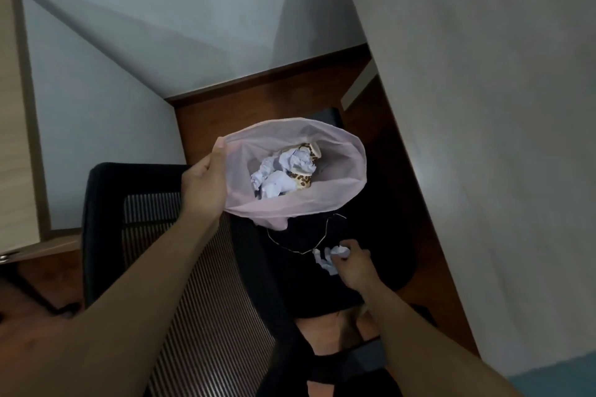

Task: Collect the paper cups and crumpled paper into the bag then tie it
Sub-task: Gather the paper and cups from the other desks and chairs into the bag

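Note:
My left hand (pixel 202 187) grips the left rim of a thin pink plastic bag (pixel 342 171) and holds its mouth wide open above a black chair seat (pixel 383 255). Inside the bag lie several crumpled white papers (pixel 277 184) and a spotted brown paper cup (pixel 303 182). Lower right, my right hand (pixel 353 264) closes its fingers on a crumpled white paper (pixel 329 259) that rests on the seat. A thin pale string (pixel 319 237) lies on the seat between the bag and that paper.
The office chair's striped mesh backrest (pixel 206 284) stands under my left forearm. A white wall (pixel 483 106) rises at the right and a pale wooden cabinet (pixel 16 122) at the left. Brown wooden floor (pixel 258 106) shows behind the bag.

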